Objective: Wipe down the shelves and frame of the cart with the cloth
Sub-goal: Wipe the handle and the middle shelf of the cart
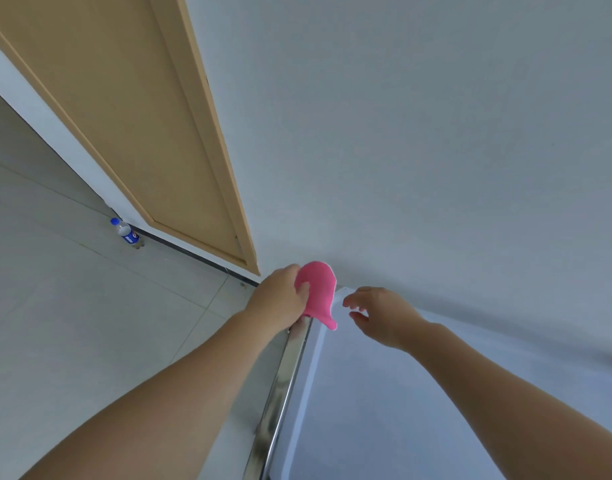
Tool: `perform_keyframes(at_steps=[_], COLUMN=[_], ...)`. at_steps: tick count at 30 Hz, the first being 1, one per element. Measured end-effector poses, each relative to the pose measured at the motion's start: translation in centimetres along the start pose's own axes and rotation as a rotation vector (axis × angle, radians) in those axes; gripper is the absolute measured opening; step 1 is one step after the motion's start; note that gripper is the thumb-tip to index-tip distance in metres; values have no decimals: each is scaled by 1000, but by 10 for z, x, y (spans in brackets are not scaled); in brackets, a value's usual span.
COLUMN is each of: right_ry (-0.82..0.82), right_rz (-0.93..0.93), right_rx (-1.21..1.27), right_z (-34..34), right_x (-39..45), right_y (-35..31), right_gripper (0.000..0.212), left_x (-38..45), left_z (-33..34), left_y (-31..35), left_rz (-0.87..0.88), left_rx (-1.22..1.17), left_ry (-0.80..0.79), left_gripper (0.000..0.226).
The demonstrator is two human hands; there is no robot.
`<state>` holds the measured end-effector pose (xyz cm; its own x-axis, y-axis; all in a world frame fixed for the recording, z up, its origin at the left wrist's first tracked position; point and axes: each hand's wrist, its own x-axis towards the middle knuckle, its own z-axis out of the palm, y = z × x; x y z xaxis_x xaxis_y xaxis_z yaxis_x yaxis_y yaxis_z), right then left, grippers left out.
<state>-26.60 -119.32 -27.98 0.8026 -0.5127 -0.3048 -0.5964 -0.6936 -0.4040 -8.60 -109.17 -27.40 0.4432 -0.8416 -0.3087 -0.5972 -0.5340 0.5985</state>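
**Cloth's parked at the far corner, and the rail runs straight back at me**

So here's where I'm at. My left hand (280,294) has the pink cloth (318,292) bunched up in its grip, fingers curled around the near-left side of it, thumb tucked into the fabric. The cloth sits right on the far end of the shiny metal frame rail (280,386), up where the cart meets the white wall (436,133). A little tail of it hangs down over the edge onto the cart's white top shelf (401,410).

The thing that matters for the next stroke, I reckon: that rail's long axis runs from the cloth back toward my body, slanting down and a bit left in the view. So the unwiped length lies on my side of the grip, not beyond it. The wall's right there, nowhere further to push. Looks like a pull-toward-me move along the rail.

My right hand (380,313) hovers just beside the cloth, on its right, over the far corner of the shelf. Fingers loose and spread, holding nothing, not touching the cloth as far as I can tell. The left is the one already on the job and lined up with the rail, so I'd leave it there.

Off to the left there's a wooden door (141,116) and a water bottle (124,231) on the floor, well out of the way.
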Motion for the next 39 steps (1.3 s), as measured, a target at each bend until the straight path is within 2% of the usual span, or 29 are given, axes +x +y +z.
perform_keyframes(at_steps=[6, 8, 11, 14, 15, 17, 21, 24, 28, 30, 34, 39], right_ry=[132, 145, 127, 117, 121, 126, 123, 111, 124, 131, 148, 164], right_rz=[29, 12, 18, 42, 48, 57, 71, 73, 61, 47, 6, -30], right_rx=[68, 62, 32, 9, 11, 12, 25, 37, 56, 60, 43, 12], right_z=[-20, -23, -25, -25, -24, -23, -20, -22, -29, -33, -39, -41], right_x=[-2, -1, 4, 10, 11, 12, 9, 6, 3, 1, -5, -21], right_y=[11, 14, 18, 24, 27, 33, 41, 42, 35, 28, 14, -8], right_gripper=[23, 23, 24, 25, 25, 25, 24, 24, 24, 24, 24, 26], left_x=[11, 19, 41, 65, 72, 84, 87, 79, 55, 40, 8, -38], left_z=[39, 38, 28, 19, 20, 24, 33, 31, 35, 40, 48, 59], left_y=[25, 29, 42, 58, 62, 64, 56, 56, 47, 40, 23, 2], left_rz=[-36, -52, -71, -2, -4, -40, -136, -124, -144, -153, -70, -21], left_rx=[239, 288, 337, 539, 614, 661, 467, 523, 449, 395, 346, 295], left_ry=[-138, -171, -281, -552, -635, -690, -496, -573, -352, -270, -137, 39], left_gripper=[70, 73, 47, 14, 14, 15, 21, 16, 71, 82, 83, 67])
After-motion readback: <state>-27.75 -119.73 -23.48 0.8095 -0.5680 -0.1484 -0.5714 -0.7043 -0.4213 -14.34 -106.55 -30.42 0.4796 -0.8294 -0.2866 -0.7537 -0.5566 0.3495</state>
